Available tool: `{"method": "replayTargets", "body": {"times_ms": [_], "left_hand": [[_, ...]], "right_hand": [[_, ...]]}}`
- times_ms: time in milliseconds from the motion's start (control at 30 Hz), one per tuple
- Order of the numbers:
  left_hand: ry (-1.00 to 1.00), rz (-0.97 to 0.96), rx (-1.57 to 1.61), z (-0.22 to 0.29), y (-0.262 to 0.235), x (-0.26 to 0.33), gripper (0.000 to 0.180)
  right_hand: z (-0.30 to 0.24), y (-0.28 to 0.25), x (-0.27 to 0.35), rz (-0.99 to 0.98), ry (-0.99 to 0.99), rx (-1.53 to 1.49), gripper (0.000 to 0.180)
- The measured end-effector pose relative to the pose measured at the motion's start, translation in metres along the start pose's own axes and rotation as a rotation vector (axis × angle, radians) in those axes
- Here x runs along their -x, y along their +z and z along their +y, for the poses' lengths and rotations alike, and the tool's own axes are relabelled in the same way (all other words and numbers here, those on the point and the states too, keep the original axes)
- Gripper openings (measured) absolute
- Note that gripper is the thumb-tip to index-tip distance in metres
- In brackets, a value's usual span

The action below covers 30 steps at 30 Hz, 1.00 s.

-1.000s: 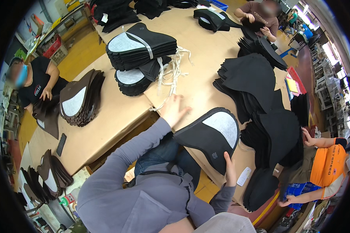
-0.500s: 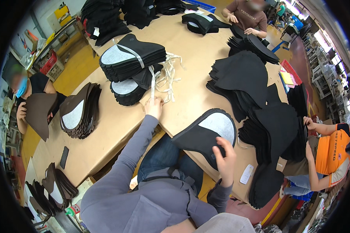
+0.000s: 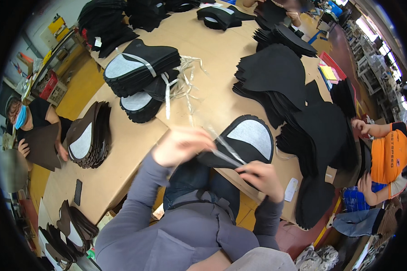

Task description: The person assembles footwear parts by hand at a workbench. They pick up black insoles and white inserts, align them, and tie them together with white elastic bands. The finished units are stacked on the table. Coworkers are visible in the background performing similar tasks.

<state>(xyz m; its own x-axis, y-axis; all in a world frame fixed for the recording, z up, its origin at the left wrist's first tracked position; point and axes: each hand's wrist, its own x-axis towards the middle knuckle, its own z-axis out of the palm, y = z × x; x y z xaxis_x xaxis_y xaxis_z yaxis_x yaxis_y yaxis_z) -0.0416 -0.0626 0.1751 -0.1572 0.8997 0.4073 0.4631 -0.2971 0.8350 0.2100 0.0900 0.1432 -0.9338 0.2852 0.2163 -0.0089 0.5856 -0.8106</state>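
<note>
Cardboard-brown worktable [image 3: 135, 149] fills the view of a busy workshop, and I'm reading everything off the bundle of black curved pieces [image 3: 246, 142] with the pale grey panel on top, lying at the near edge of that table right in front of me. Across that bundle runs a clear plastic strap [image 3: 224, 147]; my left hand [image 3: 181, 145], blurred, sits at the bundle's left end with fingers curled round one end of the strap, and my right hand [image 3: 262, 178] is at the bundle's near edge, fingertips pinched on the other end. My worry: the bundle sits at the table's edge, so a hard tug on the strap could drag it off onto my lap, or the slick strap could slip from the pinch and let the pieces fan apart. Beyond the bundle to the left lie loose white straps [image 3: 185, 86], tangled enough to snag. Past those are two strapped stacks of black pieces [image 3: 140, 72] and a smaller stack [image 3: 140, 106] nearer me. To the bundle's right, tall heaps of plain black pieces [image 3: 280, 77] crowd close and leave little elbow room. Far left of the bundle, a person in a blue mask [image 3: 25, 119] handles brown pieces beside a brown stack [image 3: 92, 135]; far right, a person in an orange top [image 3: 386, 153] reaches toward the black heaps.
</note>
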Motion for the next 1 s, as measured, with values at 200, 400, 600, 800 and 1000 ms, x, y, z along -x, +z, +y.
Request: {"method": "replayTargets", "body": {"times_ms": [200,400,600,800,1000], "left_hand": [[-0.156,0.481,-0.295,-0.084,-0.092,0.041,0.009],[-0.259,0.258,-1.232,-0.119,-0.048,0.04,0.057],[0.075,-0.318,0.03,-0.033,0.119,-0.009,0.084],[-0.776,-0.512,0.853,-0.067,0.078,-0.016,0.024],[-0.348,-0.559,0.091,-0.174,0.025,-0.026,0.023]], "right_hand": [[0.025,-0.068,0.085,0.423,0.376,0.172,0.011],[0.024,-0.067,0.104,0.694,0.509,0.15,0.012],[-0.006,-0.028,0.036,0.45,0.402,0.196,0.009],[0.018,-0.062,0.066,0.533,0.533,0.072,0.011],[0.118,-0.033,0.111,0.561,0.959,-0.283,0.019]]}}
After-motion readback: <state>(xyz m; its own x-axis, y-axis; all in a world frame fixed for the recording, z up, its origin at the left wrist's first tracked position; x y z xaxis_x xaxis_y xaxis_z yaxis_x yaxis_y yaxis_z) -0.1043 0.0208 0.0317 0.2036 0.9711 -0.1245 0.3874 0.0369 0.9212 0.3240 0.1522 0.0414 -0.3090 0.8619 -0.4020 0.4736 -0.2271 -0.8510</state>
